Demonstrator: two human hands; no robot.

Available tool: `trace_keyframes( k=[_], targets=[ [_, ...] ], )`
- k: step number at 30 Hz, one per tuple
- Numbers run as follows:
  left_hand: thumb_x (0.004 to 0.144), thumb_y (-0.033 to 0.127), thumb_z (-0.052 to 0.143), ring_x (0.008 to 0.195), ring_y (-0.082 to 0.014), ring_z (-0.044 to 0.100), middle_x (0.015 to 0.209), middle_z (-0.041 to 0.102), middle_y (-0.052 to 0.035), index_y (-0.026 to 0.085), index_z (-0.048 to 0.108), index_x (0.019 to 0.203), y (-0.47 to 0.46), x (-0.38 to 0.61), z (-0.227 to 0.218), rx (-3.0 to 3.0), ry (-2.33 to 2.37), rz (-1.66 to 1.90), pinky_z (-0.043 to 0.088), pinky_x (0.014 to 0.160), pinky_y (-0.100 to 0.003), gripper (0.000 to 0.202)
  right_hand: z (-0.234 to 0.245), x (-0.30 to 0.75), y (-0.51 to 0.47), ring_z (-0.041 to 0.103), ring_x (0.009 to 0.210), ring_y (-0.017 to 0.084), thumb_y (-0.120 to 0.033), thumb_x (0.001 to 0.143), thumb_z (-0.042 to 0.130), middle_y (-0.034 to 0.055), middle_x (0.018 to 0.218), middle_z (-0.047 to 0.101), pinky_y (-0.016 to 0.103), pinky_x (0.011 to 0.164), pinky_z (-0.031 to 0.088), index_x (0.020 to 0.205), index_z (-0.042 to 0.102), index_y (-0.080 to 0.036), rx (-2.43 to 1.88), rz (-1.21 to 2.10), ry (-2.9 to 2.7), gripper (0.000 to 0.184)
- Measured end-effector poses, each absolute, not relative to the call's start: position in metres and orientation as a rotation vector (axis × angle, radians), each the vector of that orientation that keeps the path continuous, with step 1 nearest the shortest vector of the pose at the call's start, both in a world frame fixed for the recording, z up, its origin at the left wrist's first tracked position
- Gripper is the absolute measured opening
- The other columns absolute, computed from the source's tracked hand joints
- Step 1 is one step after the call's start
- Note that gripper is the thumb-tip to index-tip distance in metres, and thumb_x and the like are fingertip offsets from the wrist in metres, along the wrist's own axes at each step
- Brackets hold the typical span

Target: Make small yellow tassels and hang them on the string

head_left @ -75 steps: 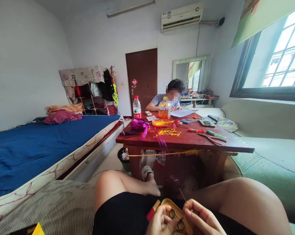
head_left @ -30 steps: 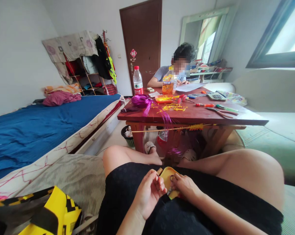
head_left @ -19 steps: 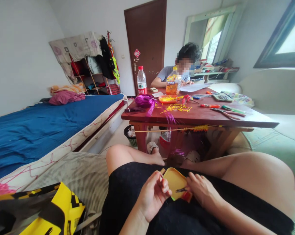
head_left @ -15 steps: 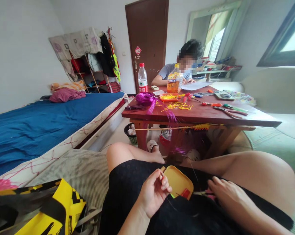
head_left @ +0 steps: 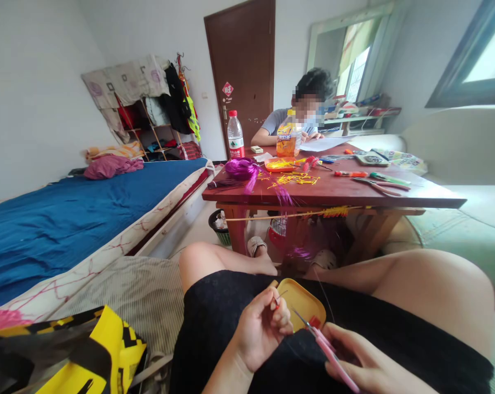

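I sit with a yellow tray (head_left: 300, 304) on my lap, over a black skirt. My left hand (head_left: 260, 328) is closed beside the tray's left edge, its fingertips pinching a thin strand (head_left: 281, 295) against the rim. My right hand (head_left: 368, 368) is at the lower right, closed around small pink-handled scissors (head_left: 322, 342). The scissors' metal tip points up and left toward the tray and my left fingers. A thin thread (head_left: 325, 298) runs up from the lap toward the table.
A red wooden table (head_left: 354, 192) stands ahead with purple and yellow strands (head_left: 247, 169), two bottles, pens and pliers. Another person sits at its far side, writing. A blue bed (head_left: 67, 219) lies at the left, a sofa (head_left: 456, 224) at the right, a yellow-black bag (head_left: 83, 355) at the lower left.
My right hand left the tray, reached to the right across my lap, and came back holding pink scissors. My left hand stayed pinched at the tray's edge. The view dropped lower.
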State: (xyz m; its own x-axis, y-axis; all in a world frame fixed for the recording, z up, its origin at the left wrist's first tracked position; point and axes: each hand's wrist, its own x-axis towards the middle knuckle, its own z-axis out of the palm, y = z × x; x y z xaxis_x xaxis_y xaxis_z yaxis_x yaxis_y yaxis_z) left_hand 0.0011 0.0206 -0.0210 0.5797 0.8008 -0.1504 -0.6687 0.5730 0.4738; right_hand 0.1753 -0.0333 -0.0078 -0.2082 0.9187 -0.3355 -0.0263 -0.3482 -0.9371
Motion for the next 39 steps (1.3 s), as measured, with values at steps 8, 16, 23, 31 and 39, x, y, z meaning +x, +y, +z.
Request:
trace_keyframes(
  k=[8,16,23,31,39],
  targets=[
    [0.073,0.024,0.061,0.043,-0.0051,0.030,0.045,0.040,0.0046,0.013,0.050,0.061,0.019,0.009,-0.035,0.325,0.517,0.855,0.024,0.047,-0.018,0.020,-0.034,0.166,-0.020,0.030,0.056,0.010,-0.038,0.071,0.061,-0.0058,0.062,0.039,0.021,0.048,0.026,0.068,0.051,-0.019,-1.229,1.688,-1.329,0.023],
    [0.072,0.019,0.060,0.040,-0.0040,0.029,0.044,0.039,0.0050,0.012,0.049,0.057,0.020,0.015,-0.039,0.203,0.592,0.889,0.024,0.044,-0.017,0.020,-0.020,0.159,-0.023,0.037,0.059,0.011,-0.049,0.066,0.060,-0.0036,0.067,0.049,0.021,0.052,0.030,0.075,0.059,-0.017,-1.398,1.717,-1.243,0.033],
    [0.081,0.020,0.049,0.039,-0.0045,0.026,0.045,0.035,0.0050,0.012,0.048,0.057,0.022,0.014,-0.044,0.144,0.603,0.850,0.023,0.043,-0.017,0.025,-0.019,0.158,-0.024,0.051,0.077,0.020,-0.054,0.063,0.060,0.0014,0.078,0.061,0.025,0.065,0.039,0.076,0.062,-0.017,-1.486,1.695,-1.222,0.039],
    [0.085,0.020,0.042,0.039,-0.0049,0.025,0.046,0.032,0.0050,0.013,0.047,0.056,0.022,0.014,-0.047,0.096,0.621,0.845,0.024,0.042,-0.016,0.030,-0.024,0.160,-0.021,0.053,0.086,0.023,-0.055,0.065,0.059,0.0019,0.082,0.063,0.027,0.072,0.041,0.078,0.063,-0.018,-1.504,1.678,-1.293,0.040],
    [0.087,0.019,0.037,0.038,-0.0046,0.026,0.044,0.032,0.0049,0.012,0.047,0.055,0.022,0.016,-0.044,0.069,0.655,0.847,0.024,0.041,-0.016,0.034,-0.034,0.162,-0.019,0.054,0.078,0.021,-0.054,0.066,0.061,0.0013,0.078,0.064,0.026,0.068,0.042,0.083,0.065,-0.016,-1.432,1.686,-1.351,0.042]
  ],
)
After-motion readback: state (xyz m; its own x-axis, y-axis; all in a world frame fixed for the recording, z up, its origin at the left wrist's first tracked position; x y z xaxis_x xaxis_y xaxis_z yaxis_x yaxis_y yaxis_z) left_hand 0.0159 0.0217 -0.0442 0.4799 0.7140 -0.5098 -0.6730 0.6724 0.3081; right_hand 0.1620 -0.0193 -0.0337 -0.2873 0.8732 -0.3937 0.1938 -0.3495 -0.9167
